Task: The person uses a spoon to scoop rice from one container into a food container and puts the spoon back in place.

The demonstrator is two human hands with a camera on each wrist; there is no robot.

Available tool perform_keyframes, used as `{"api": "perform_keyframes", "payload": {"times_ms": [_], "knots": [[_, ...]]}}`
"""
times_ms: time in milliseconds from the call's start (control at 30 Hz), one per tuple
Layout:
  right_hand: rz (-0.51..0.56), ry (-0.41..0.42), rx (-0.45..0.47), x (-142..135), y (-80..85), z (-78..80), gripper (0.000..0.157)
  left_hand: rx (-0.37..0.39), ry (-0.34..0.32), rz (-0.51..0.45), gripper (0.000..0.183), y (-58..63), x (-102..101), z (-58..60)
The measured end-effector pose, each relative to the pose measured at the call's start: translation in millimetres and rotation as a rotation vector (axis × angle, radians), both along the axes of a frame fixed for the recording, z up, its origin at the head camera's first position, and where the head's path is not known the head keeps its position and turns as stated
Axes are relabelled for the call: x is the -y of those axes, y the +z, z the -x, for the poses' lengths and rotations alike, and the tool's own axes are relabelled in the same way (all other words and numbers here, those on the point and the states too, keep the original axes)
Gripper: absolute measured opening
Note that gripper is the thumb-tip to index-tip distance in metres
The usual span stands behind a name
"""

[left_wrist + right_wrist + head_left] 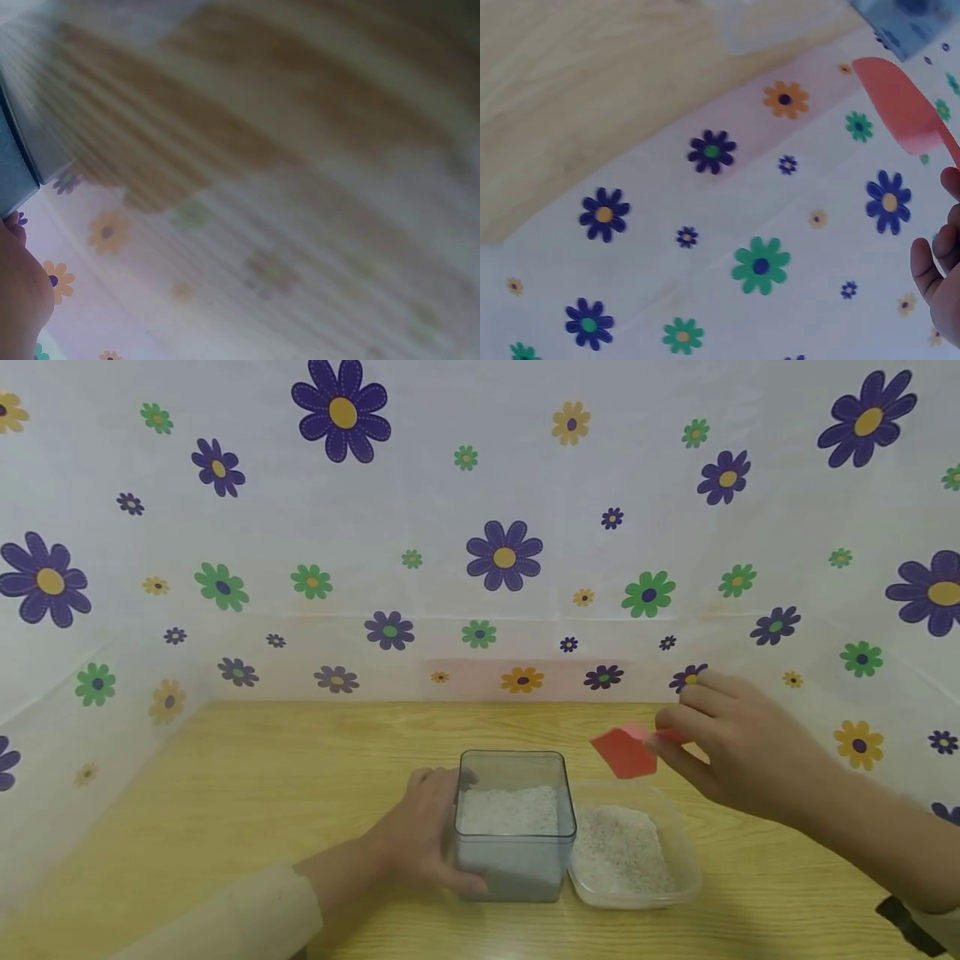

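My right hand (723,739) pinches the handle of a small red scoop (628,757) above a low clear plastic tub (688,881). In the right wrist view the scoop's blade (900,109) sticks out from the fingers. White granular material (618,852) lies in the tub. My left hand (423,831) grips the left side of a taller, bluish clear square container (513,872), thumb at the front and fingers toward the back. More white grains (510,810) fill much of this container. It stands beside the tub. A blurred sheen covers most of the left wrist view.
Both containers stand on a wood-grain table (300,777). A white sheet (420,502) with purple, green and yellow flowers hangs behind the table and along its sides. A dark strap (903,927) shows near the right sleeve.
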State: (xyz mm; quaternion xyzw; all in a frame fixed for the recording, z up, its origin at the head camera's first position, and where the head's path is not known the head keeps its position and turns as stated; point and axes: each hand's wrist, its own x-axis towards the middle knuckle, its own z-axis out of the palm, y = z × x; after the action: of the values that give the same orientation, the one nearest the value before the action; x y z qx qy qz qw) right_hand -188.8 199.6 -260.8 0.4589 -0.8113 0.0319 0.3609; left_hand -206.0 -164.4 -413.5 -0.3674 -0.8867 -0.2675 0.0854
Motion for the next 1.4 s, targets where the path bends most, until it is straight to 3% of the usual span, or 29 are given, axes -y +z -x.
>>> {"api": "perform_keyframes", "payload": {"times_ms": [100,200,333,433,533,700,767,833,933,1133,1267,1400], "knots": [[0.046,-0.002,-0.003,13,12.0,-0.3,0.052,0.004,0.006,0.004,0.115,0.4,1,-0.6],[0.081,0.008,0.017,28,18.6,-1.4,0.037,-0.012,0.007,0.011,0.115,0.2,1,-0.6],[0.096,0.059,0.048,49,17.9,-1.7,0.014,-0.042,-0.006,0.012,0.114,-1.5,2,1.1],[0.077,0.07,0.099,66,11.4,-2.3,0.01,-0.057,-0.014,0.012,0.114,-2.4,2,2.2],[0.043,0.008,0.248,83,1.0,-4.3,0.01,-0.058,-0.012,0.012,0.112,-2.4,2,2.8],[-0.024,-0.136,0.682,113,-25.6,-5.6,0.018,-0.06,-0.018,0.001,0.112,-3.5,3,3.2],[-0.065,-0.172,0.742,120,-34.9,-5.0,0.022,-0.068,-0.021,0.004,0.113,-4.0,3,2.7],[-0.121,-0.184,0.71,122,-40.5,-3.9,0.026,-0.072,-0.02,0.008,0.114,-4.2,2,2.3],[-0.224,-0.183,0.571,119,-42.2,-0.8,0.025,-0.074,-0.015,0.013,0.113,-3.0,2,1.9],[-0.418,-0.087,0.362,111,-37.3,6.1,0.031,-0.078,-0.007,0.031,0.114,-2.6,0,2.4],[-0.427,-0.042,0.307,108,-38.1,6.3,0.026,-0.071,-0.006,0.025,0.115,-0.3,-2,2.1],[-0.333,-0.019,0.359,105,-43.4,4.8,0.021,-0.049,-0.003,0.006,0.113,2.0,0,1.8]]}}
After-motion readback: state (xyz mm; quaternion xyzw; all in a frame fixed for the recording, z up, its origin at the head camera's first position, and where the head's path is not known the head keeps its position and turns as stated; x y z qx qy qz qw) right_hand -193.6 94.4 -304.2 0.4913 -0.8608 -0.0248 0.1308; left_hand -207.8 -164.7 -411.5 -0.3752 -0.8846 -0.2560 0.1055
